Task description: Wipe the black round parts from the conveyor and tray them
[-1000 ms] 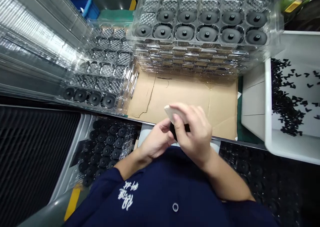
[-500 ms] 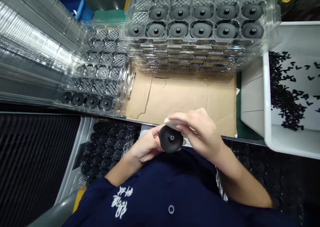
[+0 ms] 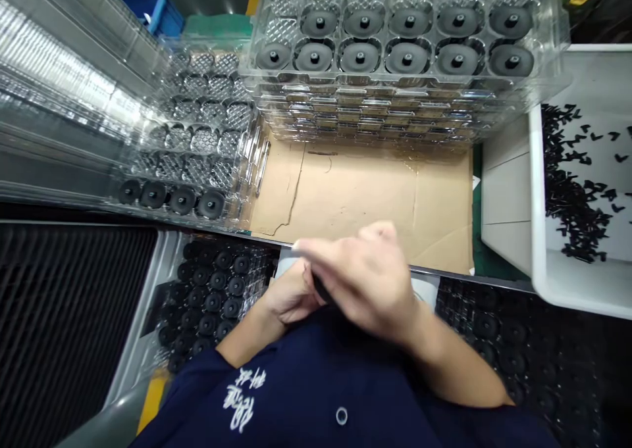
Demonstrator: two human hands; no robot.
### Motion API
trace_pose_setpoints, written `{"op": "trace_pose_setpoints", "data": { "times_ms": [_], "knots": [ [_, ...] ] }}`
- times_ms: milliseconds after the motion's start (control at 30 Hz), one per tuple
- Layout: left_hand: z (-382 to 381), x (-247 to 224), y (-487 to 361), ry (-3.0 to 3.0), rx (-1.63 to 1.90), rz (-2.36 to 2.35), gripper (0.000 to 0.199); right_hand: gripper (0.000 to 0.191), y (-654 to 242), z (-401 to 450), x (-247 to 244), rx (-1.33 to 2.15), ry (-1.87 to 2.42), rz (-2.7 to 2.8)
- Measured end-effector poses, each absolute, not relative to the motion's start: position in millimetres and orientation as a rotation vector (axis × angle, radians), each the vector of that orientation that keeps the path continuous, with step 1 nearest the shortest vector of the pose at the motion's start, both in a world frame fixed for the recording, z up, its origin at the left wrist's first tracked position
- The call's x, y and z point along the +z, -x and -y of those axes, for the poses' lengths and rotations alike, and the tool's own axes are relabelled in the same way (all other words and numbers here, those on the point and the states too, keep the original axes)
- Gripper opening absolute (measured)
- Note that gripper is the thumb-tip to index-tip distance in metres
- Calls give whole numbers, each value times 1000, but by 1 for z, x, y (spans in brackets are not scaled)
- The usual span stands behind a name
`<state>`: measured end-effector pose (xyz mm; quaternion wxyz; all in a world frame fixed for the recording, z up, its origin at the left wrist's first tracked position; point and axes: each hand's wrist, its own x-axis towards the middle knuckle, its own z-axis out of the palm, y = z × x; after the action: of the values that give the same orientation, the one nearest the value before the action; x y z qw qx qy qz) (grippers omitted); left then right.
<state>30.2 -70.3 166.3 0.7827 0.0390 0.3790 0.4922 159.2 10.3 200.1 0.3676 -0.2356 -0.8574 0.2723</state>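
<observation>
My left hand (image 3: 297, 291) is closed around a round black disc (image 3: 322, 289). Only a narrow dark strip of the disc shows, because my right hand (image 3: 368, 280) covers most of it. Motion blurs the right hand. Its fingers stretch leftward over the disc and pinch a thin white pad, of which just a pale edge (image 3: 297, 246) shows near the fingertips. Both hands are close to my body at the table's front edge. Whether the pad touches the disc is hidden.
Cardboard (image 3: 355, 198) covers the table ahead. Behind it stands a stack of clear trays (image 3: 395, 83) with black discs on top. Another clear tray (image 3: 197, 165) lies left. At right, a white bin (image 3: 538, 237) holds small black pieces (image 3: 575, 204). More filled trays (image 3: 212, 290) sit below.
My right hand has swept left and down across the disc with the white pad. The disc's face, visible before, is now mostly covered. The view has shifted slightly.
</observation>
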Motion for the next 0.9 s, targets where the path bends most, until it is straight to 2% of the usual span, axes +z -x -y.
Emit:
{"op": "trace_pose_setpoints", "data": {
  "times_ms": [67, 133, 233, 333, 433, 633, 733, 800, 900],
  "knots": [
    [71, 168, -26, -52, 1070, -707, 48, 25, -167, -30, 172, 902, 823, 2076],
    [71, 171, -22, -37, 1107, -611, 55, 33, -181, -50, 136, 1090, 1182, 1886],
    [71, 173, -18, -30, 1171, -506, 56, 39, -203, -66, 86, 1116, 1602, 1934],
    [70, 170, -15, -18, 1194, -491, 53, 37, -217, -60, 60, 1129, 1656, 2090],
    [69, 165, -13, 5, 1204, -506, 56, 40, -218, -49, 53, 1171, 1601, 2193],
    [68, 160, -11, 16, 1226, -524, 58, 33, -195, -29, 38, 982, 1600, 2201],
    [70, 162, -11, 10, 1249, -584, 57, 32, -186, -27, 31, 1021, 1508, 2232],
    [70, 164, -12, -17, 1266, -623, 59, 35, -185, -32, 41, 1070, 1457, 2232],
    [69, 167, -16, -60, 1283, -693, 64, 36, -188, -38, 90, 1084, 1410, 2122]
  ]
}}
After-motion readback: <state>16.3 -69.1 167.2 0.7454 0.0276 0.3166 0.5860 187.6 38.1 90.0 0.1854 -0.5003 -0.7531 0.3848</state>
